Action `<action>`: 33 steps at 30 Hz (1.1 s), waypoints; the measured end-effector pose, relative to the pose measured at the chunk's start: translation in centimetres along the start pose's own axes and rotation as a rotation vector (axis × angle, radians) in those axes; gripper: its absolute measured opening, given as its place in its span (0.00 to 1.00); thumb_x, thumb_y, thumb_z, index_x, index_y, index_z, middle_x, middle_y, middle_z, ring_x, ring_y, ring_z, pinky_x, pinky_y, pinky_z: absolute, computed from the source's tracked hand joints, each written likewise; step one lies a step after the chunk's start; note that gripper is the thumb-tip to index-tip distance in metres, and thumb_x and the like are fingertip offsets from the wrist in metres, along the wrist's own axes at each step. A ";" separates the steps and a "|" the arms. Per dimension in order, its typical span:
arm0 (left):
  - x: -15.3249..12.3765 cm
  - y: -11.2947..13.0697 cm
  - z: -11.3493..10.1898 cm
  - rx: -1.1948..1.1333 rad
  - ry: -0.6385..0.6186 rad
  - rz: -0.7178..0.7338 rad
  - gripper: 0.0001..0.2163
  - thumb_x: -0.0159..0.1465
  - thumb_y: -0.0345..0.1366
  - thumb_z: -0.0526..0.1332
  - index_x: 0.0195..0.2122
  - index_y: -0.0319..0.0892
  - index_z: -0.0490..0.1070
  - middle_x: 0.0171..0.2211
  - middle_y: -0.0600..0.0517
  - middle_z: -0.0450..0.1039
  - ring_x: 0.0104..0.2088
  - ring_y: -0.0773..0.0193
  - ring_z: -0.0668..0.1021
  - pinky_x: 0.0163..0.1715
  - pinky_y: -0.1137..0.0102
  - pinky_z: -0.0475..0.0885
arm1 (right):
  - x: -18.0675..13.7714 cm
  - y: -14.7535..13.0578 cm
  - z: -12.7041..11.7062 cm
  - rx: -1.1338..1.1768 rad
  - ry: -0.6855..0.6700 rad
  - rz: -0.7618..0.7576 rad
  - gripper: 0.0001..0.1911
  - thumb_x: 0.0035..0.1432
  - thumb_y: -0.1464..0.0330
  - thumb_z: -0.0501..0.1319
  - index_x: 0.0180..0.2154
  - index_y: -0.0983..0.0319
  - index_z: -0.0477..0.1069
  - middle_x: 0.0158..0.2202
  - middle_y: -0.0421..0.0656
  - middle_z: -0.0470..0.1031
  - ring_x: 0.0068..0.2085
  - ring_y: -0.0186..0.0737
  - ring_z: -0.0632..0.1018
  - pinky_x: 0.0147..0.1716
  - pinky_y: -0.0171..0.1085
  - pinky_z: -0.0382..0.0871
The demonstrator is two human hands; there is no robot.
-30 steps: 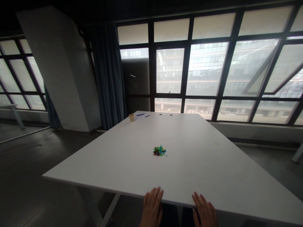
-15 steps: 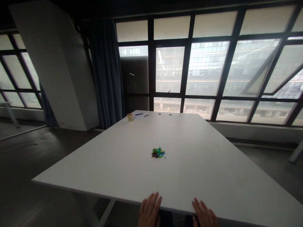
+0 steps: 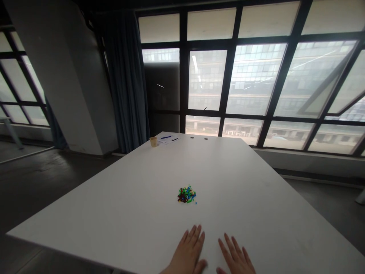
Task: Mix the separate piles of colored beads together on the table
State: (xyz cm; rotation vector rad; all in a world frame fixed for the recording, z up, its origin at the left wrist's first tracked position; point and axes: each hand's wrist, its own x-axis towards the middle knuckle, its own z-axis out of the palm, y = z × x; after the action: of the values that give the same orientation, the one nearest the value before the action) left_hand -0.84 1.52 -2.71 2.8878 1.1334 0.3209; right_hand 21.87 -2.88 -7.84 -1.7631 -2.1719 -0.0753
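Observation:
My left hand (image 3: 188, 251) is over the near part of the white table (image 3: 119, 213), palm down, fingers stretched out and nothing in them. To its right, my right hand (image 3: 235, 255) is also palm down with its fingers spread, holding nothing. Beyond the fingertips, nearer to my left hand, lies a small heap of colourful toy bricks (image 3: 186, 194) in green, blue, dark brown and yellow. One small blue piece (image 3: 196, 203) sits apart at the heap's right front. Neither hand touches the bricks.
At the table's far left stand a paper cup (image 3: 153, 142) and, beside it, white papers (image 3: 168, 139) with a blue pen (image 3: 165, 137) and a dark pen (image 3: 175, 139). Two round grey discs (image 3: 205, 138) show near the far edge. A blue curtain (image 3: 129, 83) hangs behind, next to large windows.
Both hands have moved forward from the table's near edge onto or over its top, and closer together. The view has shifted nearer to the table, so the brick heap appears larger.

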 end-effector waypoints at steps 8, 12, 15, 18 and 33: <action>3.6 0.9 -0.8 -0.157 -0.075 -0.153 0.28 0.63 0.45 0.46 0.62 0.43 0.41 0.62 0.47 0.42 0.62 0.54 0.51 0.58 0.55 0.51 | 3.8 -0.7 -1.4 0.003 0.004 0.064 0.32 0.54 0.47 0.47 0.58 0.52 0.54 0.60 0.45 0.52 0.59 0.56 0.58 0.53 0.60 0.50; 3.2 0.9 -0.9 -0.192 -0.084 -0.145 0.29 0.61 0.44 0.49 0.62 0.44 0.43 0.62 0.46 0.45 0.61 0.53 0.52 0.57 0.53 0.51 | 3.3 -0.5 -0.3 0.006 0.029 0.048 0.32 0.53 0.47 0.48 0.57 0.51 0.57 0.59 0.46 0.55 0.57 0.57 0.60 0.52 0.61 0.51; 4.3 -0.1 -2.1 -0.258 -0.060 -0.187 0.26 0.59 0.42 0.52 0.59 0.46 0.53 0.60 0.46 0.54 0.58 0.53 0.59 0.55 0.56 0.56 | 3.4 -0.1 -0.9 0.020 -0.014 0.058 0.32 0.51 0.47 0.50 0.56 0.51 0.58 0.59 0.46 0.55 0.57 0.58 0.60 0.51 0.61 0.53; 6.7 -2.6 -3.3 -0.279 0.060 -0.264 0.17 0.59 0.30 0.52 0.48 0.45 0.66 0.49 0.48 0.67 0.49 0.61 0.68 0.49 0.65 0.63 | 4.9 0.3 -3.1 0.066 -0.154 0.059 0.31 0.48 0.51 0.56 0.54 0.50 0.61 0.58 0.45 0.59 0.55 0.58 0.63 0.49 0.55 0.59; 11.6 -5.6 -3.3 -0.407 0.295 -0.331 0.08 0.58 0.29 0.54 0.29 0.40 0.73 0.34 0.49 0.70 0.39 0.63 0.69 0.42 0.64 0.63 | 16.9 -0.4 -3.8 0.555 0.080 0.176 0.18 0.56 0.62 0.47 0.27 0.63 0.71 0.25 0.44 0.71 0.28 0.36 0.69 0.30 0.34 0.61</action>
State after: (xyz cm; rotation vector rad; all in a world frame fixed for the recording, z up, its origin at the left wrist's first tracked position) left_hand 3.01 13.30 2.05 2.3076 1.3684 0.8679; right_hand 19.48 11.92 0.78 -1.5758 -1.7449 0.4475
